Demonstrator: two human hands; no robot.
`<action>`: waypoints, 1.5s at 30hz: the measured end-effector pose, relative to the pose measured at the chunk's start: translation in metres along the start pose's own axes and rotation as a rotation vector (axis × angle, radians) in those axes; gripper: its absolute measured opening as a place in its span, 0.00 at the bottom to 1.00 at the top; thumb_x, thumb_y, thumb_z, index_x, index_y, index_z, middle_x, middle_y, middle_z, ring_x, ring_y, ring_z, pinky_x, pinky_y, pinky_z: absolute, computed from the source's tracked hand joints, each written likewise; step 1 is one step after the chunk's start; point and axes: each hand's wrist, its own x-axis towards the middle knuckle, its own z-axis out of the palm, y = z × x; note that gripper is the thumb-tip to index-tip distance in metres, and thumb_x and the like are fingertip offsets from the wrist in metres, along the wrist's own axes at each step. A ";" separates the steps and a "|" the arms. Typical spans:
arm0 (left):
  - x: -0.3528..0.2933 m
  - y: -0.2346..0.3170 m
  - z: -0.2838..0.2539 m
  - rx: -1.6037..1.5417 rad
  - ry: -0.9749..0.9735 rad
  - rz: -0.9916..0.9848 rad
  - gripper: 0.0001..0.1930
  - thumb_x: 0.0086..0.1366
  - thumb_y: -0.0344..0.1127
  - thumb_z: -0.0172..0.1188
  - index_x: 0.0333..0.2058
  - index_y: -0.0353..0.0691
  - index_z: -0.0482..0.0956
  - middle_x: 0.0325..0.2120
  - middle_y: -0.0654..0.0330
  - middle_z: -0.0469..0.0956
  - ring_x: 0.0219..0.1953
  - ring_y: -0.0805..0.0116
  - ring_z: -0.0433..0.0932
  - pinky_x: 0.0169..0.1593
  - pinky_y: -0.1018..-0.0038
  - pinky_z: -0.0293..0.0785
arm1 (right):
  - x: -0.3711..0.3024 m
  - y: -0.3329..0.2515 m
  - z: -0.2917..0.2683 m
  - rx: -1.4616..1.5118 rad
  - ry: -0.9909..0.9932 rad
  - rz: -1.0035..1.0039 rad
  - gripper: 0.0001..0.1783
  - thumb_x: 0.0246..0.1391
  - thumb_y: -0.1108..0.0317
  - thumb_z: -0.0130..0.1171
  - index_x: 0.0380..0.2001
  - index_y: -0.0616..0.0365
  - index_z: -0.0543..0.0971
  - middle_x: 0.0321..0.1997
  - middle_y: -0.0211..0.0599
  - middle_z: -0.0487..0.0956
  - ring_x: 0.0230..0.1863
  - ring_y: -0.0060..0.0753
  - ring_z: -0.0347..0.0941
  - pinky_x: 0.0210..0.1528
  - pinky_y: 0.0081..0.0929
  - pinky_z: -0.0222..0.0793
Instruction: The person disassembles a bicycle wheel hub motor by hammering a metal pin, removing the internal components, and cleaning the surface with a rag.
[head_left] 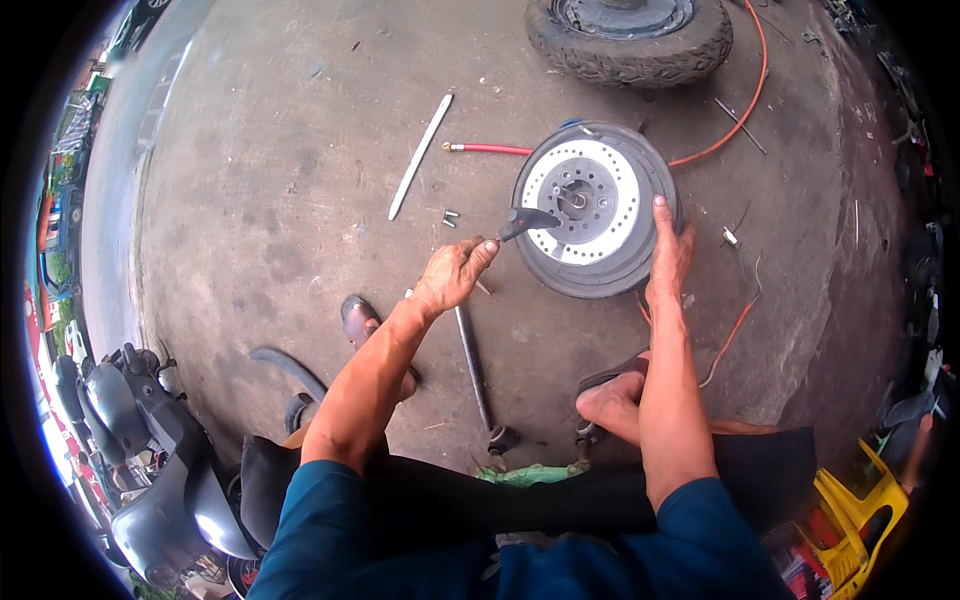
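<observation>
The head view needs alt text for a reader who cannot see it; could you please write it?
A person's left hand grips a black-headed, hammer-like tool over a wheel on concrete ground, while the right hand touches the wheel's right edge. Nearby lie a flat pale bar, a red hose and a knobbly tyre.

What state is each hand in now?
Left hand: closed, holding a hammer.
Right hand: thumb on the wheel, fingers mostly hidden; grip can't be told.

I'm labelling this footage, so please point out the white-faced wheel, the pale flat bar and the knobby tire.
Wheel (597, 208), head view: on its dark hub.
Pale flat bar (421, 156), head view: mid-length.
Knobby tire (640, 64), head view: on its tread.
</observation>
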 end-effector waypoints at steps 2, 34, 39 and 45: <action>-0.001 -0.011 -0.002 -0.051 -0.056 -0.005 0.32 0.66 0.62 0.42 0.30 0.32 0.75 0.18 0.50 0.70 0.25 0.60 0.72 0.34 0.63 0.68 | -0.010 0.003 0.007 -0.169 0.128 -0.053 0.43 0.52 0.46 0.58 0.56 0.75 0.63 0.57 0.55 0.67 0.58 0.44 0.64 0.59 0.35 0.58; -0.026 -0.014 0.056 -1.025 -0.598 -0.167 0.14 0.59 0.39 0.64 0.24 0.32 0.79 0.17 0.62 0.75 0.20 0.79 0.69 0.23 0.77 0.64 | -0.016 -0.033 0.013 0.098 0.193 -0.007 0.41 0.46 0.61 0.67 0.58 0.65 0.59 0.54 0.52 0.66 0.53 0.44 0.66 0.54 0.38 0.65; -0.020 -0.021 0.048 -0.942 -0.664 -0.187 0.18 0.60 0.41 0.64 0.18 0.32 0.75 0.14 0.64 0.71 0.19 0.81 0.65 0.22 0.77 0.60 | -0.017 -0.021 0.008 0.084 0.145 -0.027 0.37 0.49 0.57 0.64 0.57 0.65 0.63 0.53 0.48 0.69 0.52 0.41 0.69 0.53 0.36 0.67; -0.021 -0.019 0.046 -0.971 -0.675 -0.196 0.20 0.60 0.41 0.64 0.15 0.33 0.72 0.12 0.67 0.66 0.18 0.82 0.61 0.21 0.76 0.56 | -0.036 0.001 -0.004 0.342 0.092 0.123 0.30 0.56 0.51 0.55 0.54 0.61 0.68 0.53 0.42 0.72 0.52 0.39 0.70 0.55 0.38 0.66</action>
